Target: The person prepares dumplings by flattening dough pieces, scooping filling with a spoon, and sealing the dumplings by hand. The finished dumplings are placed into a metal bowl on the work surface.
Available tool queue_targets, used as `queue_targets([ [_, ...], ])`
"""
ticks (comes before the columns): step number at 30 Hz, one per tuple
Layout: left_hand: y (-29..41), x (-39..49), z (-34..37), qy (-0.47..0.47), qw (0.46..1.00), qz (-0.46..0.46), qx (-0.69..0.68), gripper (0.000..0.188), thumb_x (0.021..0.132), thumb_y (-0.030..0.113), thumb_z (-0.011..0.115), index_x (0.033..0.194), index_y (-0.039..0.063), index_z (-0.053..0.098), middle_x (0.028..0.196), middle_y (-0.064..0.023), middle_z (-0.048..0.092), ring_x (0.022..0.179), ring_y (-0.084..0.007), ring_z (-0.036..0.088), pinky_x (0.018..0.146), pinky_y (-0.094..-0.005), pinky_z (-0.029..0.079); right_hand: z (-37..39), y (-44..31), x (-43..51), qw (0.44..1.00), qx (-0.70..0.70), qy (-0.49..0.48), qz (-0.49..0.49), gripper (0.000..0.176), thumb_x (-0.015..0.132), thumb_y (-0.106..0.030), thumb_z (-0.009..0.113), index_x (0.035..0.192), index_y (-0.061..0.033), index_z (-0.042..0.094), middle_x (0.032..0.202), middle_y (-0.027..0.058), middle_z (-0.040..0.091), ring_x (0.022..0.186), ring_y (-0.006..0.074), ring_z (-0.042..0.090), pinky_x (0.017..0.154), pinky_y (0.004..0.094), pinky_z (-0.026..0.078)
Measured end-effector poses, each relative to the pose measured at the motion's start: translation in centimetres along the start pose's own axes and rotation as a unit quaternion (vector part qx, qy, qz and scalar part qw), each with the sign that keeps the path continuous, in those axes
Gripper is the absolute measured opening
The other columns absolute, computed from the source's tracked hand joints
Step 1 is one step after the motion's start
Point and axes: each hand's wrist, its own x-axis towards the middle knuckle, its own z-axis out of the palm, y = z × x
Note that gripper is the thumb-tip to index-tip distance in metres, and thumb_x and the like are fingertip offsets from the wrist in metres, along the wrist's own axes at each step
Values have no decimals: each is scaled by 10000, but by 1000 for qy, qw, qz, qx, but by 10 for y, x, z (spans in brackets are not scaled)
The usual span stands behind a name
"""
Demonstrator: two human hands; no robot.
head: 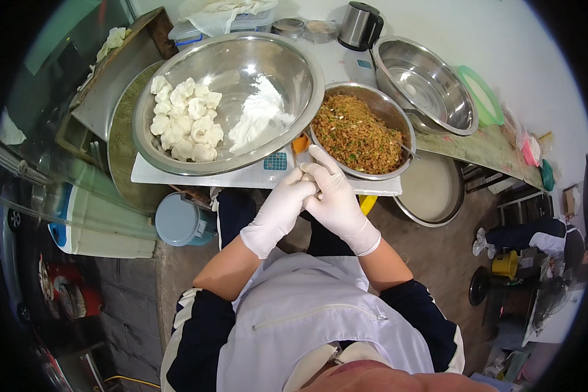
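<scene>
Both hands wear white gloves and meet over the table's front edge, between the two filled bowls. My left hand (283,208) has its fingers curled in, pressed against my right hand (334,201), whose index finger stretches forward. Whether a small thing sits between them is hidden by the fingers. Ahead to the left is a wide steel bowl (245,46) with a cluster of white dough pieces (188,120) and a heap of white flour (262,115). A smaller steel bowl (407,115) on the right holds brown minced filling (357,134) flecked with green; a utensil handle (411,151) leans on its rim.
An empty steel basin (463,125) and an electric kettle (358,27) stand farther back. Lower right is a round pan of pale liquid (428,188). A lidded bucket (179,220) stands below left. Another person (529,237) is far right.
</scene>
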Motion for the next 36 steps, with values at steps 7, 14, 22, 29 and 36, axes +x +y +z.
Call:
queue_targets([
  [7,9,0,0,-127,987,-39,-91,475,916,89,474,1378,44,374,1251,-78,507,1099,-152,557,878,-290,485,-20,0,0,995,83,1,63,364,753,-116,631,1094,8,607,1310,228,513,1179,350,539,990,392,438],
  [14,-7,-7,4,-135,983,72,102,793,808,31,676,1460,21,226,1326,-74,433,1252,-185,423,1070,-332,321,-34,-4,3,970,225,-11,87,320,889,-199,597,1121,19,628,1302,198,529,1187,251,525,1018,354,391],
  [22,-31,-10,15,-15,949,165,267,718,811,48,681,1383,41,247,1299,-147,434,1204,-246,480,1019,-358,395,-22,-5,-3,986,151,5,70,363,885,-223,629,1155,20,622,1272,284,550,1215,377,536,1029,382,399],
  [29,-27,-12,2,-80,991,104,34,787,781,-2,691,1436,58,260,1342,-76,426,1293,-188,395,1070,-337,339,-22,-4,0,975,210,14,72,480,880,-222,645,1288,8,541,1314,249,534,1244,336,515,1052,369,373],
  [36,-29,-12,1,-57,970,140,188,806,765,50,725,1403,44,233,1302,-121,440,1224,-224,467,1032,-348,387,-15,-5,-2,968,239,-8,83,380,888,-184,614,1227,-11,609,1217,203,611,1234,334,522,1043,378,382],
])
